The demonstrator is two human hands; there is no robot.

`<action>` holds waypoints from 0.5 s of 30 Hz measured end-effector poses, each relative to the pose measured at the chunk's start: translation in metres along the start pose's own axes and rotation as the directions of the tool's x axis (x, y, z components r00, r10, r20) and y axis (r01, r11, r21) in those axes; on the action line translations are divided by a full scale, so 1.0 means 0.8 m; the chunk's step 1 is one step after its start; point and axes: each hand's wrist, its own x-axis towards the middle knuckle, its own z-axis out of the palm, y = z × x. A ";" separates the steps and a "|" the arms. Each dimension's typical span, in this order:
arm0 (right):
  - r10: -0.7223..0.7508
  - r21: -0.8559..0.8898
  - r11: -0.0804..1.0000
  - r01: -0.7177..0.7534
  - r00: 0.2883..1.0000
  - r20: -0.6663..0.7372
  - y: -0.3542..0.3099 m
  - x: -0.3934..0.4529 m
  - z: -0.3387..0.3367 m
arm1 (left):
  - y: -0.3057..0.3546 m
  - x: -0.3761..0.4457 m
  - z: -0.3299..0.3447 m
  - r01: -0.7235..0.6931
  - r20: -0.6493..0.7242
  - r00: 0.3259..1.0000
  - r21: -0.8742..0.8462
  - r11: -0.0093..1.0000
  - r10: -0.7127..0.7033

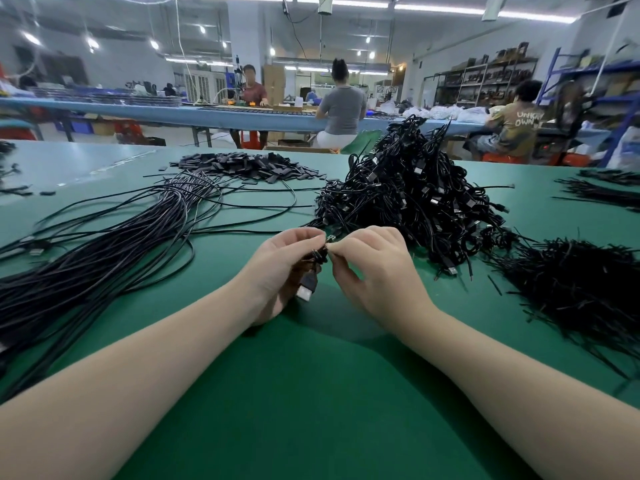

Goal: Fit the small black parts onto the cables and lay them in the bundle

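Hard to see what sits right at the pinch point: both hands meet mid-counter, and the small bit between the fingertips is tiny and partly covered. Can't tell if it's one of the small black parts or just the cable's end.

Left hand (284,268) is curled around a coiled black cable (317,258); its USB plug (306,289), black shell with a silver metal tip, hangs out below the palm. Right hand (377,271) has thumb and forefinger pinched tight on the cable's upper end, other fingers folded in. Both hands hover just over the green counter (311,393), forearms running off the bottom edge.

The counter is a smooth, matte green mat. Left: long straight cable bundle (104,258), glossy thin leads fanned out and cut off at the left edge. Behind it: flat heap of small black parts (242,166), short rectangular pieces, details too small to read. Right of the hands: tall tangled pile of coiled cables (412,199) with silver plug tips showing. Far right: bushy mass of thin black ties (575,289), cut off by the edge.

The room is a workshop with strip lights overhead. A long blue bench (207,116) runs across the back with three seated workers (341,105), and metal shelving (485,81) stands at the rear right.
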 end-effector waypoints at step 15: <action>0.292 0.213 0.935 -0.283 0.956 -0.012 0.004 0.003 -0.006 | -0.022 0.005 -0.004 -0.209 0.046 0.977 0.362 0.908 0.207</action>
